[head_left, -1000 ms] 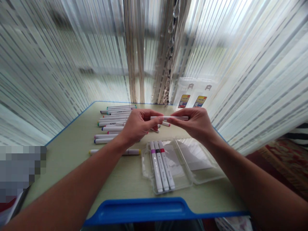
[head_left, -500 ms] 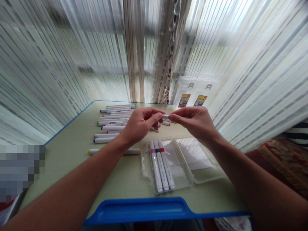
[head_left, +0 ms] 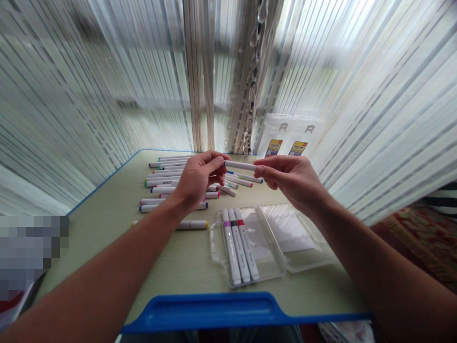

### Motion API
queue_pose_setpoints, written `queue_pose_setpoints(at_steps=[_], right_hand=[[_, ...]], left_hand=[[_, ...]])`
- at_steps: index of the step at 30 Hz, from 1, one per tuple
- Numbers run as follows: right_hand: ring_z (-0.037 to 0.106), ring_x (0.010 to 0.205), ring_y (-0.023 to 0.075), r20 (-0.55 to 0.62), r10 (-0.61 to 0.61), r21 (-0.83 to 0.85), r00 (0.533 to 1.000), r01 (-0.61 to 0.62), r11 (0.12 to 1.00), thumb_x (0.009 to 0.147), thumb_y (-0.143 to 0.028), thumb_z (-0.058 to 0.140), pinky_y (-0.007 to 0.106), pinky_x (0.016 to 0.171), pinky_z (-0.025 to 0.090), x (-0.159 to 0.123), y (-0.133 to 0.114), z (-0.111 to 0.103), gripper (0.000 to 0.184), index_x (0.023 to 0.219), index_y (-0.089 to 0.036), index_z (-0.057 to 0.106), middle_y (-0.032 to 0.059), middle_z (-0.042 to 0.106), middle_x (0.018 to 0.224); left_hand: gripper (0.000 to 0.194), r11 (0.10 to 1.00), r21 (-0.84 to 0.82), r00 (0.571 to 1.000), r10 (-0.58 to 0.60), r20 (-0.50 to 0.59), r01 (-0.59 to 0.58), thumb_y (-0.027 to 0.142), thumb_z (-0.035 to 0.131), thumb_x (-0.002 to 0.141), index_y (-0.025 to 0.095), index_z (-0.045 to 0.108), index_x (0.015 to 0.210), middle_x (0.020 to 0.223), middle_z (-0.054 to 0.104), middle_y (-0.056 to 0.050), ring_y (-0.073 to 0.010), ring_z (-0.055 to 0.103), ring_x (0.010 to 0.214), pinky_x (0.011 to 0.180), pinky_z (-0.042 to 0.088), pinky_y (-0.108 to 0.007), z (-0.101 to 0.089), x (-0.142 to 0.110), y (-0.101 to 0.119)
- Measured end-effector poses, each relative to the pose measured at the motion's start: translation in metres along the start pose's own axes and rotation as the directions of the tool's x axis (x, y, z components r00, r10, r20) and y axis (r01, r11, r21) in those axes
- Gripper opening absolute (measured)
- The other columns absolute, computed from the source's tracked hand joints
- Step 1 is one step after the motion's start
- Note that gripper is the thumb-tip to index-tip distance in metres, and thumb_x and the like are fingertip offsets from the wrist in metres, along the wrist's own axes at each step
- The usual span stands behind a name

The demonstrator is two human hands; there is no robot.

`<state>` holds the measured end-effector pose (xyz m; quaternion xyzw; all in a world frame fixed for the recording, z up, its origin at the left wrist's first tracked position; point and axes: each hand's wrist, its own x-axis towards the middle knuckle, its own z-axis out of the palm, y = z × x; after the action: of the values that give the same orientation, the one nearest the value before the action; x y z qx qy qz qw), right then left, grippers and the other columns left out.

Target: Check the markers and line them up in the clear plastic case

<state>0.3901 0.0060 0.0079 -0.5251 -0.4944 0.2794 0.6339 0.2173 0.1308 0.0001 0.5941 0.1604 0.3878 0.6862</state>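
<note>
A white marker (head_left: pixel 240 165) is held level above the table, a dark ring showing near its left end. My left hand (head_left: pixel 203 176) pinches that left end, while the fingers of my right hand (head_left: pixel 287 174) close on the right end. Below them an open clear plastic case (head_left: pixel 269 267) lies on the table. Three white markers (head_left: pixel 240 250) with purple, black and red bands sit side by side in its left half. Several capped markers (head_left: pixel 167 181) lie in a loose row behind and left of my left hand, partly hidden by it.
A yellow-ended marker (head_left: pixel 194 225) lies apart, left of the case. Two clear cases with yellow labels (head_left: pixel 285 143) stand upright at the back right. The table (head_left: pixel 178 281) has a blue rim and a blue front tray (head_left: pixel 214 309). String curtains (head_left: pixel 150 85) hang close behind.
Both hands have risen slightly. My left hand has shifted left, and more of the white marker now shows between the hands.
</note>
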Motion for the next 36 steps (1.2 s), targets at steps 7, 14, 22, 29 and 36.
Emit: queue_pose_setpoints(at_steps=[7,14,22,29,36], right_hand=[[0.047,0.053,0.0082,0.100,0.029,0.040,0.995,-0.033,0.999,0.072,-0.032,0.088,0.024,0.048,0.033,-0.003,-0.003,0.000,0.025,0.094,-0.021,0.084,0.0011,0.068,0.065],[0.051,0.057,0.0087,0.151,0.029,0.091,0.988,-0.043,0.995,0.075,-0.032,0.085,0.025,0.051,0.039,-0.004,-0.006,-0.001,0.024,0.096,-0.021,0.084,0.0042,0.075,0.075],[0.054,0.056,0.0096,0.102,0.074,0.209,0.992,-0.094,0.973,0.075,-0.035,0.083,0.025,0.050,0.041,-0.002,-0.010,0.001,0.023,0.092,-0.019,0.083,0.0059,0.076,0.077],[0.056,0.056,0.0094,-0.020,0.108,0.256,0.994,-0.100,0.961,0.084,-0.033,0.075,0.023,0.051,0.043,0.006,-0.003,-0.005,0.019,0.090,-0.016,0.080,0.0058,0.075,0.074],[0.057,0.055,0.0093,-0.108,0.159,0.247,0.981,-0.129,0.960,0.086,-0.027,0.070,0.021,0.050,0.046,0.011,0.002,-0.010,0.013,0.085,-0.016,0.076,0.0045,0.073,0.071]], left_hand=[[0.011,1.000,-0.011,1.000,-0.004,0.000,0.004,0.016,0.058,0.087,0.014,0.067,0.081,0.057,0.056,0.001,-0.0116,0.056,0.050,0.052,0.049,-0.024,-0.001,0.000,0.001],[0.012,0.999,-0.039,1.000,-0.013,-0.007,0.013,0.015,0.056,0.088,0.015,0.065,0.080,0.056,0.055,0.001,-0.0114,0.055,0.049,0.051,0.048,-0.024,0.000,0.000,0.002],[0.013,0.997,-0.080,1.000,-0.023,-0.005,0.022,0.014,0.056,0.089,0.014,0.066,0.080,0.057,0.055,0.001,-0.0110,0.054,0.047,0.050,0.047,-0.025,0.001,0.001,0.002],[0.014,0.995,-0.102,1.000,-0.022,0.019,0.024,0.019,0.060,0.090,0.012,0.072,0.089,0.063,0.061,-0.001,-0.0110,0.056,0.051,0.051,0.047,-0.024,0.001,-0.001,0.003],[0.022,0.998,-0.064,0.997,-0.007,0.073,0.012,0.027,0.065,0.090,0.011,0.075,0.101,0.076,0.073,-0.007,-0.0096,0.059,0.053,0.054,0.047,-0.023,0.001,-0.002,0.002]])
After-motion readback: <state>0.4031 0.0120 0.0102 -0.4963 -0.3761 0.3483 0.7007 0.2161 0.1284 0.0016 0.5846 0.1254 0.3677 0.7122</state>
